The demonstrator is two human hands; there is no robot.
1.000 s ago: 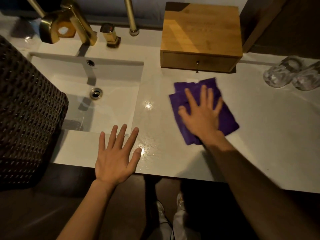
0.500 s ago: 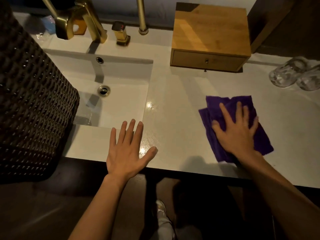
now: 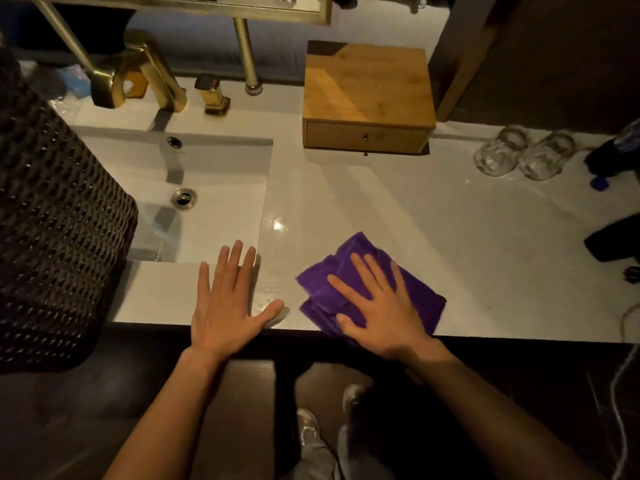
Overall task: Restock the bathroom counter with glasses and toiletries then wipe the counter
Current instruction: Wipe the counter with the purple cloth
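Pressing flat with fingers spread, the right hand (image 3: 384, 306) lies palm-down on a folded purple cloth (image 3: 420, 299), not gripping it but pinning it against the white worktop (image 3: 398, 209) right at the front edge. The cloth sticks out past the fingertips toward the back and past the hand on the right, with its near corner reaching the worktop's lip.

The left hand (image 3: 225, 303) is released and empty, also palm-down with fingers splayed, resting on the worktop just left of the cloth; its thumb points toward the cloth but stays apart from it. Its fingertips reach the front right corner of the sink (image 3: 214, 188), a rectangular white basin with a round drain (image 3: 184, 197) in its floor. The worktop between the two hands and just behind them shines wet.

Behind the sink stands a brass tap (image 3: 138, 74) with a small brass handle (image 3: 211, 95) beside it. To the right of those, at the back of the worktop, sits a wooden drawer box (image 3: 367, 88) with a little knob at its front. Further right, well apart from the cloth, two clear glasses (image 3: 523, 154) stand touching side by side, mouths down. A dark woven basket (image 3: 52, 216) fills the left edge of the view, overlapping the sink's left side.
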